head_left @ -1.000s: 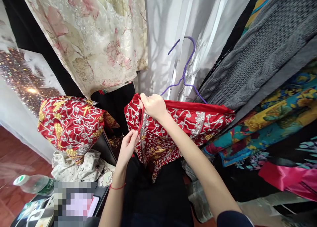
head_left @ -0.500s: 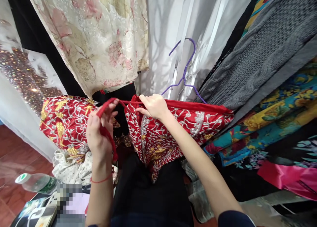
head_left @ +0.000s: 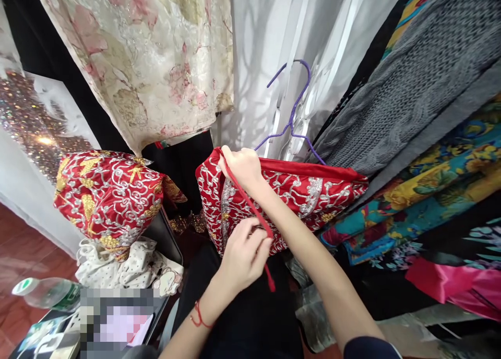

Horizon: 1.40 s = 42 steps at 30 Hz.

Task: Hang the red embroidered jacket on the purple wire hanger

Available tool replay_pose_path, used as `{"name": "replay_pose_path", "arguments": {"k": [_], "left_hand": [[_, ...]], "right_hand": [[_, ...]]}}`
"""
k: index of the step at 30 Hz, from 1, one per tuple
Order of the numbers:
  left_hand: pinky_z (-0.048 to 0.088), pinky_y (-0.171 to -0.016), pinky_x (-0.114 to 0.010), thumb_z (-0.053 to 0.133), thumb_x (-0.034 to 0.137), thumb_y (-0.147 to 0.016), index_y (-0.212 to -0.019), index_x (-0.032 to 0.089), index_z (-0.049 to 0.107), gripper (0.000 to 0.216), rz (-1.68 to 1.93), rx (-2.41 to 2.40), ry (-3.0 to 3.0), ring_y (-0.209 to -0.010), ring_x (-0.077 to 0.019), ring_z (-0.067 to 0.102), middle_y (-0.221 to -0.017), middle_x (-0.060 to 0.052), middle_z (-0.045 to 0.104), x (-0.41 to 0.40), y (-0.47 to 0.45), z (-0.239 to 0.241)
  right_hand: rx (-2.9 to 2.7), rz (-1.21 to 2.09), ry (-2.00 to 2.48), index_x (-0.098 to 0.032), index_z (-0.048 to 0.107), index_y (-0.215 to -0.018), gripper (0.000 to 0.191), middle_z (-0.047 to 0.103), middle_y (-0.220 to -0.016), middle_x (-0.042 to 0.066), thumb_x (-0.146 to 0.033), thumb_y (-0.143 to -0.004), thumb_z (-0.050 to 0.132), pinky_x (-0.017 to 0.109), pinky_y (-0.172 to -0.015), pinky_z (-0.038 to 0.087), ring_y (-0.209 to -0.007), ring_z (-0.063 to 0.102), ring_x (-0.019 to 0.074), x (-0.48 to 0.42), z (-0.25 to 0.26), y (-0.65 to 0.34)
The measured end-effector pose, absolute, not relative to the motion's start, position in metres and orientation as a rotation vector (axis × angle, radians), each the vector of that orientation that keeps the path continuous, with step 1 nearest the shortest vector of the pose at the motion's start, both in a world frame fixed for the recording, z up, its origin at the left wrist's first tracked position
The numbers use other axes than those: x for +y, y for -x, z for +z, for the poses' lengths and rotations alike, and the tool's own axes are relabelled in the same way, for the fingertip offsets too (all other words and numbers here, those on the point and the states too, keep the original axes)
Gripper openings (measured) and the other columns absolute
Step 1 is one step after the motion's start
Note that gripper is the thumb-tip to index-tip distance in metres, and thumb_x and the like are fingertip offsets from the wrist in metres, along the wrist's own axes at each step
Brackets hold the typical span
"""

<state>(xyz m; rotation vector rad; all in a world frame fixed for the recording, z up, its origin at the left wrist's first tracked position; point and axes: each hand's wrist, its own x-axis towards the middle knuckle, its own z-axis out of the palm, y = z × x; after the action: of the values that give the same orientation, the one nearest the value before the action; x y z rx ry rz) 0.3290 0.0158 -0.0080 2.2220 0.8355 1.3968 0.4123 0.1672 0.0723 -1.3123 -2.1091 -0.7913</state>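
Note:
A red garment [head_left: 297,192] with silver and gold embroidery hangs on a purple hanger [head_left: 293,108]. My right hand [head_left: 242,167] is closed on the garment's top left corner, where a thin red strap [head_left: 250,207] begins. My left hand [head_left: 245,254] pinches the strap lower down, in front of the garment, and pulls it taut on a slant. The strap's loose end dangles below my left hand. A red thread bracelet sits on my left wrist.
A second red embroidered piece [head_left: 105,194] lies bunched at left over white dotted cloth [head_left: 117,267]. Floral cream fabric [head_left: 156,56] and white drapes [head_left: 266,61] hang behind. Grey knit [head_left: 410,82] and colourful fabrics [head_left: 430,192] fill the right. A plastic bottle [head_left: 43,292] lies lower left.
My left hand swung the red strap out to the left and up, then brought it back right and down across the garment's front. My right hand stayed at the corner.

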Motion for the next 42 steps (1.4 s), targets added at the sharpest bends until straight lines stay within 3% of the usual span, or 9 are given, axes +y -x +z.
{"name": "replay_pose_path", "arguments": {"k": [4, 8, 13, 19, 25, 27, 30, 34, 42], "left_hand": [[0.048, -0.081, -0.030, 0.038, 0.038, -0.101, -0.071, 0.019, 0.056, 0.040, 1.323, 0.971, -1.702, -0.085, -0.0191, 0.060, -0.086, -0.007, 0.063, 0.035, -0.305, -0.049], [0.051, -0.073, -0.030, 0.048, 0.050, -0.095, -0.084, 0.020, 0.056, 0.032, 1.311, 1.213, -1.400, -0.078, -0.0187, 0.064, -0.085, -0.005, 0.065, 0.066, -0.282, -0.077], [0.049, -0.073, -0.029, 0.062, 0.041, -0.087, -0.095, 0.020, 0.058, 0.022, 1.512, 1.480, -1.541, -0.078, -0.0172, 0.062, -0.091, -0.005, 0.065, 0.096, -0.282, -0.079], [0.042, -0.068, -0.027, 0.063, 0.029, -0.082, -0.082, 0.021, 0.061, 0.007, 1.465, 1.692, -1.579, -0.069, -0.0162, 0.057, -0.080, -0.002, 0.065, 0.110, -0.296, -0.063], [0.035, -0.057, -0.023, 0.057, 0.038, -0.081, -0.069, 0.021, 0.055, 0.021, 1.363, 1.356, -1.407, -0.057, -0.0119, 0.045, -0.060, 0.003, 0.051, 0.121, -0.287, -0.068], [0.035, -0.055, -0.022, 0.060, 0.043, -0.079, -0.070, 0.020, 0.058, 0.025, 1.315, 1.246, -1.294, -0.061, -0.0124, 0.050, -0.064, 0.002, 0.056, 0.120, -0.283, -0.067], [0.045, -0.066, -0.022, 0.070, 0.044, -0.072, -0.073, 0.019, 0.064, 0.026, 1.344, 1.157, -1.151, -0.079, -0.0154, 0.060, -0.079, -0.002, 0.065, 0.116, -0.279, -0.061], [0.048, -0.086, -0.024, 0.078, 0.040, -0.066, -0.074, 0.020, 0.063, 0.026, 1.466, 0.998, -0.959, -0.083, -0.0125, 0.061, -0.079, 0.001, 0.063, 0.112, -0.281, -0.049], [0.046, -0.076, -0.023, 0.073, 0.045, -0.074, -0.079, 0.020, 0.063, 0.027, 1.414, 1.085, -1.188, -0.078, -0.0125, 0.056, -0.081, 0.000, 0.062, 0.110, -0.284, -0.029]], "right_hand": [[-2.087, -0.817, 1.188, -0.013, 0.062, -0.090, 0.031, 0.065, -0.057, 0.001, -0.018, -0.099, 0.033, 0.031, -0.059, 0.023, -0.050, 0.050, 0.0137, 0.173, 0.066, -0.417], [-2.055, -0.821, 1.113, -0.013, 0.063, -0.086, 0.030, 0.062, -0.054, 0.000, -0.018, -0.097, 0.035, 0.031, -0.059, 0.023, -0.049, 0.048, 0.0132, 0.177, 0.063, -0.418], [-2.067, -0.802, 1.089, -0.014, 0.063, -0.083, 0.031, 0.060, -0.054, 0.000, -0.021, -0.097, 0.036, 0.031, -0.059, 0.023, -0.049, 0.048, 0.0139, 0.177, 0.062, -0.418], [-2.086, -0.811, 1.081, -0.014, 0.061, -0.082, 0.032, 0.059, -0.054, 0.000, -0.021, -0.098, 0.034, 0.031, -0.060, 0.023, -0.051, 0.048, 0.0137, 0.179, 0.062, -0.421], [-2.077, -0.826, 1.076, -0.013, 0.063, -0.087, 0.033, 0.061, -0.056, 0.000, -0.022, -0.100, 0.033, 0.031, -0.060, 0.023, -0.052, 0.049, 0.0137, 0.184, 0.060, -0.421], [-2.076, -0.819, 1.089, -0.013, 0.063, -0.088, 0.034, 0.062, -0.057, 0.001, -0.022, -0.100, 0.033, 0.031, -0.061, 0.023, -0.053, 0.050, 0.0140, 0.185, 0.059, -0.420], [-2.082, -0.800, 1.133, -0.012, 0.064, -0.092, 0.035, 0.063, -0.060, 0.002, -0.024, -0.101, 0.032, 0.032, -0.062, 0.024, -0.055, 0.051, 0.0142, 0.187, 0.060, -0.419], [-2.119, -0.778, 1.164, -0.010, 0.064, -0.098, 0.038, 0.066, -0.064, 0.003, -0.027, -0.103, 0.030, 0.032, -0.063, 0.024, -0.058, 0.054, 0.0145, 0.188, 0.063, -0.416], [-2.139, -0.752, 1.166, -0.010, 0.064, -0.097, 0.035, 0.068, -0.066, 0.004, -0.023, -0.101, 0.031, 0.032, -0.063, 0.024, -0.059, 0.055, 0.0149, 0.185, 0.062, -0.419]]}}
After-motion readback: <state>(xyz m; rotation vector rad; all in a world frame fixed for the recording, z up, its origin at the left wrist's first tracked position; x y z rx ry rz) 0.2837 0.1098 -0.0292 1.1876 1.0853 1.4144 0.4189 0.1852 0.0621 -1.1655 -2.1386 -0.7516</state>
